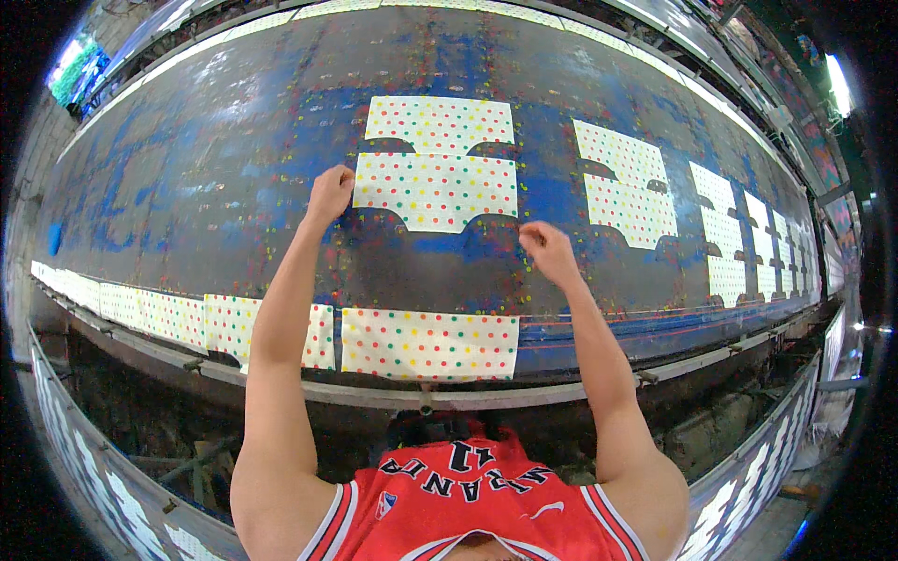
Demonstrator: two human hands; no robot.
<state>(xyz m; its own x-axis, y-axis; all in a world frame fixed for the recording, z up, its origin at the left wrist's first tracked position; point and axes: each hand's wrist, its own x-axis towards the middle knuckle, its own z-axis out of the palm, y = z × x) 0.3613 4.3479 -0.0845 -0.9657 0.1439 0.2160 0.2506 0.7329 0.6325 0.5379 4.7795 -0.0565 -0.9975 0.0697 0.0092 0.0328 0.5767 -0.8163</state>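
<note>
A white fabric piece with colored polka dots lies flat on the long dark table, its near edge cut with curved notches at both corners. My left hand is closed, fingertips at the left edge of this piece, close to its near left corner. At the near right corner is my right hand, its fingers curled and pinched together; whether cloth is between them is too small to tell. Directly beyond, a matching dotted piece meets the first, leaving dark curved gaps at either side.
The table is dark and stained with blue paint and colored dots. More dotted pieces lie in pairs to the right. Along the near edge runs a row of dotted fabric, above a metal rail. Another table with white shapes stands behind me.
</note>
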